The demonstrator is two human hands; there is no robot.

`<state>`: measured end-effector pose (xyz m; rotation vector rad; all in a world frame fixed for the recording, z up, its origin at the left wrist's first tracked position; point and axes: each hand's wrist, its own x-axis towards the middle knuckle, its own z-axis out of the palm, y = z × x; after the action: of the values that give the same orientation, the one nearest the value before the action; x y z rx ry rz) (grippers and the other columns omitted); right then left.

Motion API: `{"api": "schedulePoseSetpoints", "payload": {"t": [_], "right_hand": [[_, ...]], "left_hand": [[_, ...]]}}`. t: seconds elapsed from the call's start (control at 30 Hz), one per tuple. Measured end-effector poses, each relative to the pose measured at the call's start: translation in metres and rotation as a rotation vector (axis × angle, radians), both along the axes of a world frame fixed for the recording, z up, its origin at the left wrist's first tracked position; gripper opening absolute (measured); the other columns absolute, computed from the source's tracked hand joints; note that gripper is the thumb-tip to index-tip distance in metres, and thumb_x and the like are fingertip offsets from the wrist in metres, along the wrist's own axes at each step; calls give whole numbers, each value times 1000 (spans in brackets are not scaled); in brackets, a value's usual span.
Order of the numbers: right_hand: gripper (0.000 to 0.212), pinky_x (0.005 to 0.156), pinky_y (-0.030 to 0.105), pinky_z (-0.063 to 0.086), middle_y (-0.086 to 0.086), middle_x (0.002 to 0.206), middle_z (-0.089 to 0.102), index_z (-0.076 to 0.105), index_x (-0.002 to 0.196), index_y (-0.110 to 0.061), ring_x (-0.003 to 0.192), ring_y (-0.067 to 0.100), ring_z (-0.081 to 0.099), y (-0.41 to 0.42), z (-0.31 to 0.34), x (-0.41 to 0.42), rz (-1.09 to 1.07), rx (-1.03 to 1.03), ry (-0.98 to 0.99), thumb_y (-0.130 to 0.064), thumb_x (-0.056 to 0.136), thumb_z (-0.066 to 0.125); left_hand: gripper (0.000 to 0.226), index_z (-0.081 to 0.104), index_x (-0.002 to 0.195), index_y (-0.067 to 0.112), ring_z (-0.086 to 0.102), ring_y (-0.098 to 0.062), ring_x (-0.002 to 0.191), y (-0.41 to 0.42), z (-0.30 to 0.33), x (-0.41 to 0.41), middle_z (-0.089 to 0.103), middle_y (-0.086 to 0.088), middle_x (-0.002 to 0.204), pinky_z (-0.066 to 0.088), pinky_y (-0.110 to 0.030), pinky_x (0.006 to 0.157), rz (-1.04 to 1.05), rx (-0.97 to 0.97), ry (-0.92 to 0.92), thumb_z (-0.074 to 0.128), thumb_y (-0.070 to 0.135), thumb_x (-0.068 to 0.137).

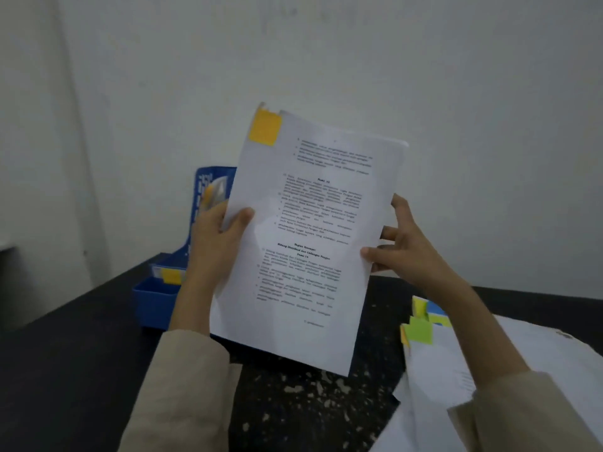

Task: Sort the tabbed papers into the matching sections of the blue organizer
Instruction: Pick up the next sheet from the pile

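- Head view — a printed sheet (313,236) with an orange-yellow tab (265,128) at its upper left corner is held up, tilted, above the dark table (75,347).
- Left hand (217,243): thumb curled over the sheet's left edge, fingers behind the paper, pinching it.
- Right hand (403,246): thumb pressed on the front of the right edge, fingers spread behind — also pinching the sheet.
- Blue organizer (156,301): stands on the table at the far left, behind the left hand and partly hidden by the sheet; a yellow-tabbed paper (171,275) lies in a front section, and further papers stand in its tall rear part.
- Paper stack (522,370): lies on the table at the lower right, under the right forearm, with green tabs (421,331), yellow and blue tabs projecting from its far left edge.
- Beige sleeves (182,386) cover both forearms; a pale wall (326,60) fills the background.
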<state>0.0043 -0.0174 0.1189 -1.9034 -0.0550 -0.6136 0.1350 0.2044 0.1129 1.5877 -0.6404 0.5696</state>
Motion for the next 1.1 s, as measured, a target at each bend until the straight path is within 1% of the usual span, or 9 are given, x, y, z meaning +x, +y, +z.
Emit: {"api": "schedulePoseSetpoints", "payload": {"t": [0.13, 0.23, 0.37, 0.5, 0.57, 0.7, 0.83, 0.93, 1.1], "right_hand": [[67, 78, 27, 57, -10, 107, 59, 35, 131, -37, 97, 14, 62, 34, -11, 33, 48, -28, -76, 2, 84, 63], [50, 69, 25, 57, -3, 95, 63, 45, 125, -26, 84, 13, 64, 55, -15, 55, 82, -45, -56, 1, 86, 62], [38, 63, 22, 55, 1, 95, 68, 55, 123, -20, 78, 13, 68, 75, -20, 74, 147, -179, 15, -3, 89, 60], [28, 69, 9, 48, -5, 104, 65, 62, 119, -18, 92, 9, 60, 94, -25, 83, 178, -397, 45, -13, 92, 59], [28, 76, 8, 45, -3, 113, 63, 62, 120, -17, 97, 7, 57, 106, -27, 86, 180, -473, 58, -14, 92, 59], [40, 97, 28, 41, 2, 135, 50, 52, 131, -20, 115, 18, 51, 130, -30, 98, 174, -609, 94, -17, 92, 59], [50, 94, 32, 41, 9, 136, 34, 39, 139, -26, 113, 27, 48, 149, -34, 115, 65, -692, 148, -20, 93, 57], [51, 86, 35, 47, 12, 126, 44, 39, 140, -19, 103, 27, 51, 157, -33, 124, 26, -726, 159, -15, 92, 55], [54, 100, 34, 42, 12, 129, 53, 38, 141, -11, 116, 25, 51, 170, -26, 133, 171, -632, 186, -19, 92, 58]], "left_hand": [[30, 53, 67, 4, 39, -4, 52, 38, -8, 13, 48, -1, 60, 33, -24, 56, 108, -53, 15, 59, 22, 91], [37, 51, 74, -8, 38, -12, 59, 70, -8, 19, 47, -9, 66, 31, -27, 59, 201, -42, -7, 60, 24, 90], [40, 39, 56, 9, 26, -7, 48, 119, 12, 27, 37, 3, 49, 24, -27, 52, 440, 37, -99, 61, 19, 87], [40, 35, 57, 16, 44, -37, 57, 159, 40, 24, 39, -19, 55, 26, -32, 54, 643, 168, -271, 60, 21, 87], [30, 45, 63, 11, 55, -44, 70, 177, 50, 25, 38, -16, 59, 30, -32, 59, 704, 211, -303, 59, 22, 87], [22, 63, 79, 4, 53, -39, 69, 205, 57, 30, 38, -3, 58, 32, -29, 60, 783, 243, -321, 57, 24, 86], [22, 68, 90, 6, 53, -32, 72, 215, 58, 33, 49, -11, 68, 30, -30, 62, 912, 283, -306, 56, 25, 90], [25, 69, 101, 7, 58, -39, 80, 208, 56, 36, 63, -25, 85, 30, -32, 63, 1026, 343, -298, 52, 24, 94], [24, 68, 98, 5, 60, -38, 81, 183, 57, 55, 67, -22, 91, 30, -31, 62, 1022, 316, -353, 48, 19, 96]]}}
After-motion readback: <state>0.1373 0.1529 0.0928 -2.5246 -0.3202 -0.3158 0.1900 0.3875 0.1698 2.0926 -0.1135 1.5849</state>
